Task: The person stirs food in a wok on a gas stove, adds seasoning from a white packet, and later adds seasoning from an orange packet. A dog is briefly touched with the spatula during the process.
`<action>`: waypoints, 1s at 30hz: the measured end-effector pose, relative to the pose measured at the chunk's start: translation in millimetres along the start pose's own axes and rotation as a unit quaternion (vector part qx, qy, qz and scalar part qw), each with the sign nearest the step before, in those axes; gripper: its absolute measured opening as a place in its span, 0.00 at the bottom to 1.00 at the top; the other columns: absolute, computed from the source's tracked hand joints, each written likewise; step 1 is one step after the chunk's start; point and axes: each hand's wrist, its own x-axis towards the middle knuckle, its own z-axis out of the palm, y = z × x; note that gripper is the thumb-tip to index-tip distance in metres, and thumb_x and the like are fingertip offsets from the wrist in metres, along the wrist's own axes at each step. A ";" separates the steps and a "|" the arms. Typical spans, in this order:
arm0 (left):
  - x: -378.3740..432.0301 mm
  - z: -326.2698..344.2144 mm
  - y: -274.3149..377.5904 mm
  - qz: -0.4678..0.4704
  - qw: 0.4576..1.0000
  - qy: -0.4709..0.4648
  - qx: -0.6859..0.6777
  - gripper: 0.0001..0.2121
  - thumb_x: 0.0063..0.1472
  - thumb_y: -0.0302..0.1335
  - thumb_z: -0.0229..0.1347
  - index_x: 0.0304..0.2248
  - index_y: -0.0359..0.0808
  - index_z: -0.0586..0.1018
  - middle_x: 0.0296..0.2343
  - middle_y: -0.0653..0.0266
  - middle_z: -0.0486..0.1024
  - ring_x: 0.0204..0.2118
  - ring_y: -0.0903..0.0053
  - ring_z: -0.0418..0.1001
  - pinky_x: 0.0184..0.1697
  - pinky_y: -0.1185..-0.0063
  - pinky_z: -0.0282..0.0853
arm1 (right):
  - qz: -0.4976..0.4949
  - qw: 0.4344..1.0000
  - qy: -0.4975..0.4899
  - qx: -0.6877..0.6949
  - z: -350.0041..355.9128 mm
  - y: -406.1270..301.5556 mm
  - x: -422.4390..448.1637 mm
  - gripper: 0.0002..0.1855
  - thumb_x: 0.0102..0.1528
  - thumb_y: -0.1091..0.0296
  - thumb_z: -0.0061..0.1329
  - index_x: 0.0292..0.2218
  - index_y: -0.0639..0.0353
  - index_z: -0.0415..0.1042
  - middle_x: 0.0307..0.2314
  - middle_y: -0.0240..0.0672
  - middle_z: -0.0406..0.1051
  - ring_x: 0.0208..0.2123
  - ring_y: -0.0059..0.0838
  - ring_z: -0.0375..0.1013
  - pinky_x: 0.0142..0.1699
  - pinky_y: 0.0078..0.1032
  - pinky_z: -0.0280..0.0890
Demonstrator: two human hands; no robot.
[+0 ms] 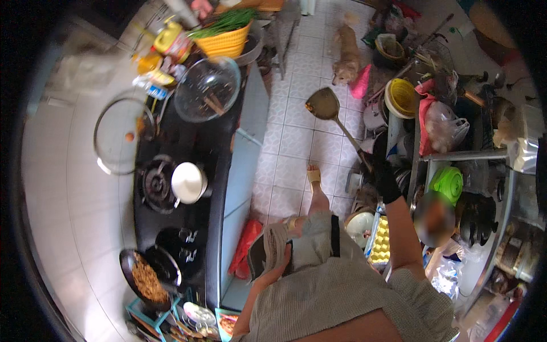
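Observation:
At the right, my right hand, in a black glove, is shut on the dark handle of a metal wok spatula. The blade is held out over the tiled floor, with a bit of food at its edge. My left hand lies low against a folded grey cloth beside my shorts; its grip is unclear. On the black counter to the left stand a white pot beside a gas burner and a large glass bowl. A pan of browned food sits tilted at the lower left.
A dog stands on the floor ahead, near a pink object. The shelf rack at right holds bags and pots, with an egg tray beside it. A yellow basket of greens and bottles crowd the counter's far end.

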 end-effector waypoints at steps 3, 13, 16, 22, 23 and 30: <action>27.4 13.3 10.6 -0.025 0.998 0.037 0.044 0.19 0.59 0.29 0.38 0.49 0.31 0.56 0.48 0.58 0.56 0.51 0.71 0.55 0.53 0.74 0.51 | -0.018 0.997 0.033 -0.066 -13.6 76.7 23.9 0.15 0.51 0.69 0.40 0.42 0.60 0.64 0.16 0.28 0.62 0.13 0.22 0.60 0.18 0.18 0.56; 152.0 29.9 48.3 -0.036 0.973 0.197 0.116 0.19 0.58 0.29 0.40 0.48 0.31 0.57 0.48 0.57 0.57 0.51 0.71 0.55 0.53 0.74 0.52 | 0.281 0.814 0.216 0.460 0.5 315.9 176.0 0.09 0.52 0.54 0.40 0.30 0.47 0.67 0.09 0.24 0.56 0.06 0.17 0.51 0.10 0.16 0.46; 197.1 34.5 62.4 -0.019 0.961 0.238 0.139 0.19 0.58 0.29 0.40 0.48 0.31 0.57 0.48 0.57 0.57 0.51 0.71 0.55 0.52 0.74 0.52 | 0.286 0.778 0.278 0.485 3.6 391.2 219.6 0.09 0.51 0.54 0.43 0.26 0.48 0.68 0.08 0.26 0.56 0.06 0.19 0.52 0.10 0.17 0.46; 249.8 30.2 80.2 -0.025 0.938 0.296 0.178 0.19 0.57 0.29 0.41 0.48 0.31 0.58 0.47 0.57 0.57 0.50 0.71 0.56 0.52 0.74 0.52 | 0.288 0.793 0.407 0.351 0.8 493.3 273.5 0.08 0.49 0.64 0.46 0.27 0.58 0.71 0.10 0.33 0.63 0.09 0.27 0.61 0.14 0.23 0.57; 259.2 30.9 87.2 -0.033 0.937 0.292 0.191 0.19 0.57 0.29 0.41 0.48 0.31 0.58 0.47 0.57 0.57 0.50 0.71 0.56 0.52 0.74 0.52 | 0.254 0.851 0.445 0.116 -15.0 517.5 278.7 0.10 0.50 0.63 0.43 0.30 0.59 0.71 0.16 0.35 0.67 0.16 0.30 0.65 0.21 0.26 0.61; 249.3 22.7 105.2 -0.016 0.920 0.336 0.201 0.19 0.57 0.30 0.42 0.47 0.31 0.58 0.47 0.56 0.57 0.50 0.70 0.56 0.52 0.74 0.52 | 0.164 0.847 0.361 -0.355 18.5 520.0 295.9 0.18 0.52 0.59 0.38 0.42 0.57 0.65 0.28 0.43 0.68 0.30 0.43 0.66 0.35 0.36 0.61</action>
